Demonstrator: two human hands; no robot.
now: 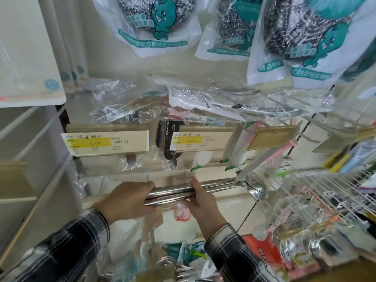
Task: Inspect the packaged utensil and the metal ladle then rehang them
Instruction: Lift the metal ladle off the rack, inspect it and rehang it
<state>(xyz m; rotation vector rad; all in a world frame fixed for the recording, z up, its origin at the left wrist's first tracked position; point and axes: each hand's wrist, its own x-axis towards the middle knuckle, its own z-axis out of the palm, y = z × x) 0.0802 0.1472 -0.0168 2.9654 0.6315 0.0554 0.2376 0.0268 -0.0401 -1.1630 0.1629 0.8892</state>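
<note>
Shop racking is filling my view, pegs crowded with hanging goods, and I'm reading it left to right. Far left, flat white packets (pixel 30 58) are hanging in a row. Next, a yellow price label (pixel 105 142) is sitting on its strip, with clear bagged items bunched above it.

Now the action: my left hand (pixel 130 202) is wrapping around the handle end of the metal ladle (pixel 183 193), fingers curled over the top. The ladle is lying level, out in front of the rack, well below the scouring-ball bags (pixel 156 25). My right hand (pixel 200 202) is pinching the handle further along, thumb up against the back of it. To the right, the bowl (pixel 255 189) is pointing toward the white wire rack (pixel 305 192).

I'm judging that I'm in the inspecting stage on the ladle, both hands turning it over for a look. Whether the packaged utensil is already rehung, I cannot tell; a bag is dangling under my left hand, but what is in it is blurred.

Next I'm needing to find the hanging hole at the handle end, tip the ladle upright and line it up with a free peg.
</note>
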